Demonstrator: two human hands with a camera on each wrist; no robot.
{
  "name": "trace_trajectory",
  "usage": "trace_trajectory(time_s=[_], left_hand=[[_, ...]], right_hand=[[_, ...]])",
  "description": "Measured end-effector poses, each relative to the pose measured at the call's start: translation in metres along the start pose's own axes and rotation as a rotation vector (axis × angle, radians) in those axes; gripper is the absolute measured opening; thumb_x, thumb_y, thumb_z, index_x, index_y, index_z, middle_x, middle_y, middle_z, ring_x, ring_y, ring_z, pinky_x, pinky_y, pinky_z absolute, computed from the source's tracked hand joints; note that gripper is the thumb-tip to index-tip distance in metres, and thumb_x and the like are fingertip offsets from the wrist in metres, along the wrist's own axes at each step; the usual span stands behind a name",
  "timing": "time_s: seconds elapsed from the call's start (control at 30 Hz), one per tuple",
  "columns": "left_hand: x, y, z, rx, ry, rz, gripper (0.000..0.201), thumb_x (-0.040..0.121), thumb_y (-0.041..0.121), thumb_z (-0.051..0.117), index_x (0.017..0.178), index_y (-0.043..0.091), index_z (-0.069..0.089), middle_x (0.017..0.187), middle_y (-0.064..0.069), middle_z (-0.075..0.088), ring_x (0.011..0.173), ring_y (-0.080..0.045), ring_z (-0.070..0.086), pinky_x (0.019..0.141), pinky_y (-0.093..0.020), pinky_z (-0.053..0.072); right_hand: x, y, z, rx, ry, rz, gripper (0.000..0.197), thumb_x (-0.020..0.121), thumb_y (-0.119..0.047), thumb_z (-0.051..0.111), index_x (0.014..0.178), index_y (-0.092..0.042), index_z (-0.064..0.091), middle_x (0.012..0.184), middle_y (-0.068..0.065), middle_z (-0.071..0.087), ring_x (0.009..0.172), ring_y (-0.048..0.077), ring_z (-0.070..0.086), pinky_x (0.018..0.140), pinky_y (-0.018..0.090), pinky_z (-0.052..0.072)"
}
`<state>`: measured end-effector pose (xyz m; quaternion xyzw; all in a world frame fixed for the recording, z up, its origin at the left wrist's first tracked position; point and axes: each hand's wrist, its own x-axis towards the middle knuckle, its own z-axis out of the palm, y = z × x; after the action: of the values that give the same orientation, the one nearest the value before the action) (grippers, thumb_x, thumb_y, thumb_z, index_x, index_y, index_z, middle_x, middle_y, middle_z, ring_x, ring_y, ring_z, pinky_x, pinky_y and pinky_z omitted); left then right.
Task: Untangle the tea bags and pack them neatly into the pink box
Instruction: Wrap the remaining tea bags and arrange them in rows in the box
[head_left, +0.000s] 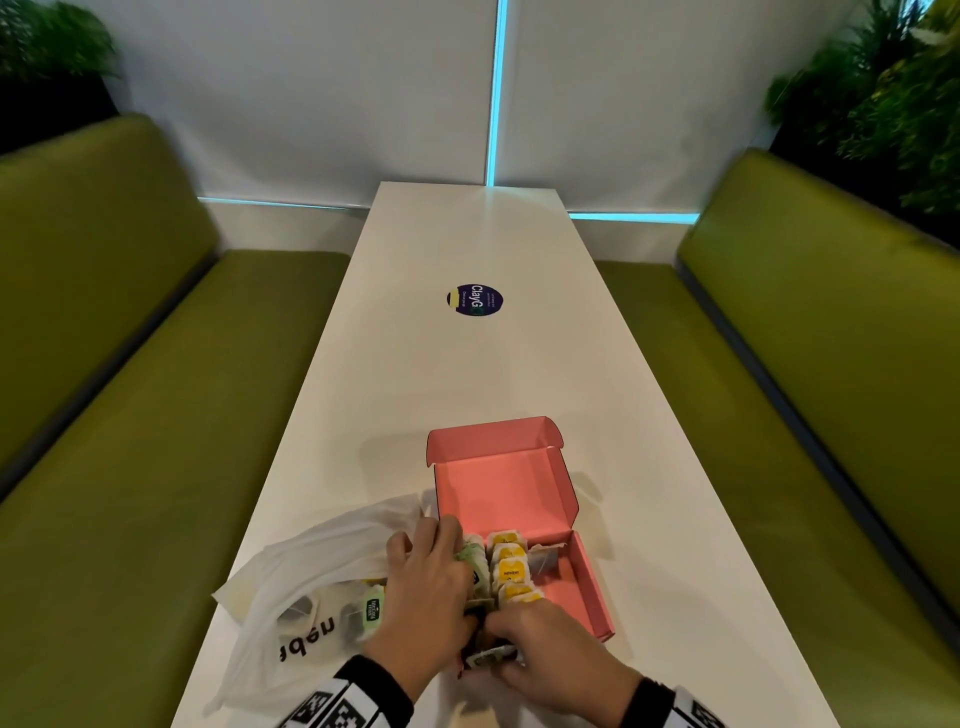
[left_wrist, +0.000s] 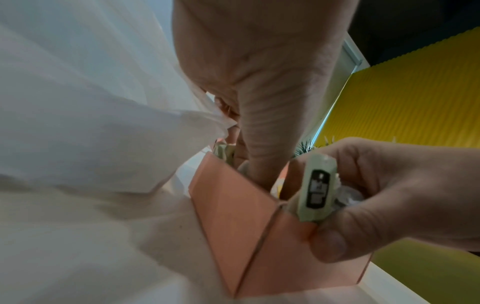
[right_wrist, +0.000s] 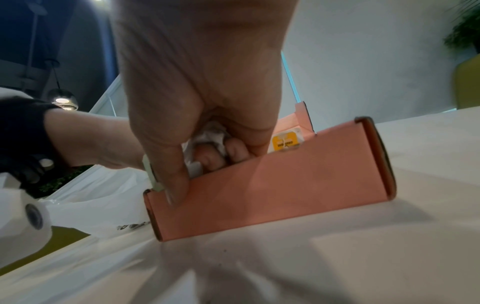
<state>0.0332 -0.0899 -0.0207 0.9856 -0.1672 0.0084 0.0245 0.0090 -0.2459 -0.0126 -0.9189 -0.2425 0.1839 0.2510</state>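
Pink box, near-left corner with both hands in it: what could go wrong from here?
1. The right hand pinches a green-tagged tea bag at the pink box wall; pushing hard could crumple it.
2. The left hand presses among the green bags, and may tip the upright yellow-tagged row beside it.
3. More bags lie in the white plastic bag; their strings might snag.

White table (head_left: 457, 374) with pink box (head_left: 592, 597), white plastic bag (head_left: 311, 561), round sticker (head_left: 475, 300).
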Motion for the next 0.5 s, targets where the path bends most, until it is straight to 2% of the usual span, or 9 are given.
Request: trace_trajectory(time_s=[0.13,0.23,0.3,0.37,0.4,0.5], left_hand=[[-0.002,-0.001,0.005,0.04,0.076,0.03,0.036,0.02,0.046,0.07,0.042,0.023,0.054,0.079,0.001,0.052,0.079,-0.022,0.037,0.063,-0.034,0.018],[-0.003,-0.001,0.0,0.049,0.103,0.033,0.03,0.026,0.046,0.064,0.042,0.023,0.054,0.077,0.002,0.05,0.078,-0.022,0.036,0.061,-0.033,0.016],[-0.002,-0.002,-0.006,0.021,0.134,0.035,0.026,0.03,0.046,0.06,0.043,0.024,0.056,0.076,0.004,0.05,0.077,-0.021,0.035,0.061,-0.033,0.015],[-0.001,-0.004,-0.013,-0.002,0.157,0.041,0.026,0.032,0.049,0.061,0.047,0.028,0.058,0.076,0.006,0.05,0.078,-0.019,0.035,0.06,-0.033,0.012],[-0.001,-0.005,-0.017,-0.01,0.159,0.042,0.027,0.032,0.05,0.065,0.049,0.03,0.059,0.078,0.008,0.05,0.078,-0.018,0.035,0.06,-0.034,0.009],[0.001,-0.008,-0.024,-0.049,0.185,0.036,0.031,0.029,0.042,0.076,0.054,0.034,0.06,0.081,0.011,0.05,0.082,-0.015,0.037,0.062,-0.033,0.003]], right_hand=[[0.0,-0.002,-0.001,0.007,-0.035,-0.009,0.018,0.076,-0.018,0.057,0.093,-0.014,0.061,0.1,0.013,0.06,0.089,0.028,0.056,0.065,0.03,0.043],[0.001,-0.006,-0.007,0.022,-0.043,-0.019,0.02,0.078,-0.024,0.064,0.093,-0.01,0.063,0.095,0.013,0.063,0.083,0.023,0.054,0.058,0.025,0.034],[0.001,-0.009,-0.011,0.062,0.006,-0.007,0.02,0.078,-0.026,0.066,0.09,-0.011,0.065,0.092,0.011,0.065,0.075,0.014,0.049,0.055,0.021,0.03],[0.0,-0.011,-0.013,0.079,0.093,0.011,0.013,0.078,-0.022,0.063,0.086,-0.012,0.063,0.09,0.011,0.065,0.073,0.012,0.046,0.054,0.017,0.029],[0.0,-0.012,-0.012,0.071,0.13,0.024,0.01,0.079,-0.018,0.06,0.087,-0.012,0.061,0.092,0.011,0.064,0.075,0.016,0.049,0.056,0.018,0.03],[0.001,-0.013,-0.007,-0.02,0.196,0.084,0.013,0.082,-0.017,0.055,0.095,-0.015,0.056,0.104,0.007,0.06,0.092,0.024,0.056,0.067,0.026,0.034]])
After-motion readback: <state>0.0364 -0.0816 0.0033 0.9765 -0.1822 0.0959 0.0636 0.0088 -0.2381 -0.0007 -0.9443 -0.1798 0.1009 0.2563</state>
